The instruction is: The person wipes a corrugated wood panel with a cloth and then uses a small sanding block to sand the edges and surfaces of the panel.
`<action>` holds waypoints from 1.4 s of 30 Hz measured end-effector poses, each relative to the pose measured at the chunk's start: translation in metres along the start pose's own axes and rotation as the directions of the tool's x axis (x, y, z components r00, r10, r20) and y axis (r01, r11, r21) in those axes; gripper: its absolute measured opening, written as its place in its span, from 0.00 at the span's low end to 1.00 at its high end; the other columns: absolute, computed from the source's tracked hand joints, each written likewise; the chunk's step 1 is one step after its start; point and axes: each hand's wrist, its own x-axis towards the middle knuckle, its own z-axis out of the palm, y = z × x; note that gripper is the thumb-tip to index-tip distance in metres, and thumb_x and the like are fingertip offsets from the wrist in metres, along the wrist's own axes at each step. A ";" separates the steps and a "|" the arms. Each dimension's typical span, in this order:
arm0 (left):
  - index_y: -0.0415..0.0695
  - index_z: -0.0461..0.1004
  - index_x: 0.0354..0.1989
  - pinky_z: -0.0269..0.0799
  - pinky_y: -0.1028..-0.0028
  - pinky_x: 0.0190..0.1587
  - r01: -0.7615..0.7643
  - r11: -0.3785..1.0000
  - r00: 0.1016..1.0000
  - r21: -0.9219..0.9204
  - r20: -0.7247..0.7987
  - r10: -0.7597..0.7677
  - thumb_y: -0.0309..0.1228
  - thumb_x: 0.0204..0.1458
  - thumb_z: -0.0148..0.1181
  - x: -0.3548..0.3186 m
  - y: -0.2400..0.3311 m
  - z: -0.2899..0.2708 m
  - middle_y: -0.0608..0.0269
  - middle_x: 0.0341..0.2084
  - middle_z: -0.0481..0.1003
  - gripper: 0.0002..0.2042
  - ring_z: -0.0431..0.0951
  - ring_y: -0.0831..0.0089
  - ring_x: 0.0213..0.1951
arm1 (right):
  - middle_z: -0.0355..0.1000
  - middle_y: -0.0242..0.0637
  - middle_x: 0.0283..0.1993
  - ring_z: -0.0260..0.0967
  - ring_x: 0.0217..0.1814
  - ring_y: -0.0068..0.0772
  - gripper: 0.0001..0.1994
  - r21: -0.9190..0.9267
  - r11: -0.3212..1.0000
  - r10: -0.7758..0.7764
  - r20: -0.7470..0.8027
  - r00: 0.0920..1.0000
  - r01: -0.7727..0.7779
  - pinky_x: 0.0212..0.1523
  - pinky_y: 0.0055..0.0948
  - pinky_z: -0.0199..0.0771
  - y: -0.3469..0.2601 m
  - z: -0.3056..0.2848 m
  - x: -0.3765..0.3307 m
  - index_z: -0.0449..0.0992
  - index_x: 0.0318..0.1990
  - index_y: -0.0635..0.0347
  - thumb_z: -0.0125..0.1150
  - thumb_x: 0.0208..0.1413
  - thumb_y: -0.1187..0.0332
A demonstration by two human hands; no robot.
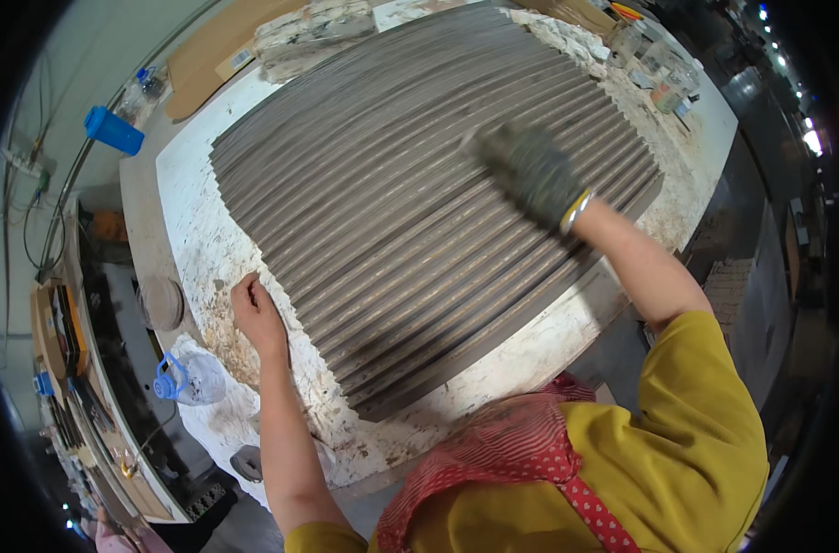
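Observation:
A large grey-brown panel [410,203] with many parallel ridges lies across the table in front of me. My right hand [525,170], in a dark camouflage-patterned glove with a yellow and white cuff, is over the right half of the ridges. Motion smears its fingers, and a paler patch shows at their tips; what it is, I cannot make out. Bare and resting on the table by the panel's left edge, my left hand [260,316] has its fingers curled in. Whether anything is inside those fingers is hidden.
The white table [193,194] is stained and strewn with crumbs. A clear jug [201,380] with a blue handle stands left, a blue cup [115,131] farther back. Glass jars [674,88] crowd the far right corner; a wrapped block [313,37] lies behind the panel beside cardboard [201,60].

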 end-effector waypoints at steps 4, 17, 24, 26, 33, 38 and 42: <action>0.37 0.78 0.46 0.71 0.70 0.46 0.006 1.000 1.000 -0.003 0.003 -0.006 0.25 0.62 0.54 0.000 -0.002 0.002 0.55 0.39 0.76 0.09 0.76 0.65 0.40 | 0.76 0.50 0.43 0.75 0.42 0.58 0.13 -0.176 0.984 -0.046 -0.380 0.924 -0.023 0.49 0.52 0.75 0.029 -0.014 0.011 0.76 0.50 0.57 0.53 0.63 0.64; 0.35 0.74 0.54 0.71 0.67 0.49 -0.024 0.999 0.997 -0.046 0.076 0.028 0.28 0.65 0.52 0.035 -0.007 -0.003 0.52 0.46 0.75 0.13 0.76 0.61 0.46 | 0.75 0.45 0.35 0.74 0.38 0.48 0.13 0.223 0.975 0.020 -0.014 1.000 -0.017 0.44 0.47 0.75 -0.052 -0.038 0.056 0.77 0.49 0.55 0.54 0.58 0.70; 0.36 0.75 0.52 0.70 0.63 0.53 0.077 0.997 0.997 0.026 0.015 -0.077 0.27 0.65 0.50 0.050 -0.017 0.019 0.49 0.49 0.76 0.12 0.75 0.55 0.50 | 0.77 0.45 0.34 0.77 0.38 0.51 0.09 0.306 0.836 -0.395 -0.241 0.886 0.456 0.41 0.48 0.76 -0.165 0.010 0.083 0.79 0.42 0.51 0.54 0.60 0.64; 0.37 0.76 0.49 0.71 0.64 0.52 -0.064 0.997 0.997 0.054 -0.033 0.066 0.27 0.64 0.51 0.047 -0.019 0.018 0.49 0.44 0.77 0.11 0.77 0.55 0.48 | 0.77 0.45 0.33 0.77 0.37 0.52 0.09 0.258 0.921 -0.248 -0.191 0.950 0.292 0.40 0.49 0.76 -0.141 0.017 0.107 0.80 0.42 0.50 0.54 0.60 0.64; 0.37 0.77 0.48 0.73 0.63 0.50 0.008 0.998 0.998 -0.060 -0.064 -0.012 0.24 0.63 0.50 0.045 -0.014 0.020 0.49 0.42 0.78 0.10 0.79 0.55 0.45 | 0.75 0.45 0.31 0.77 0.33 0.48 0.08 0.320 0.758 -0.559 -0.131 0.819 0.568 0.39 0.47 0.76 -0.211 0.013 0.112 0.80 0.41 0.49 0.55 0.58 0.64; 0.38 0.77 0.49 0.72 0.66 0.51 0.045 0.995 0.997 -0.088 -0.050 -0.050 0.25 0.63 0.50 0.045 -0.011 0.018 0.52 0.41 0.80 0.11 0.80 0.60 0.45 | 0.75 0.44 0.31 0.77 0.38 0.47 0.10 0.236 0.841 -0.442 -0.222 0.869 0.488 0.41 0.48 0.76 -0.216 0.026 0.134 0.80 0.45 0.47 0.57 0.58 0.65; 0.38 0.77 0.49 0.73 0.65 0.50 0.069 0.990 0.997 -0.125 -0.037 -0.074 0.24 0.63 0.49 0.046 -0.011 0.019 0.52 0.41 0.80 0.12 0.80 0.60 0.44 | 0.76 0.45 0.34 0.77 0.41 0.47 0.11 0.193 0.796 -0.545 -0.183 0.818 0.574 0.41 0.48 0.75 -0.220 0.040 0.139 0.79 0.46 0.49 0.59 0.55 0.66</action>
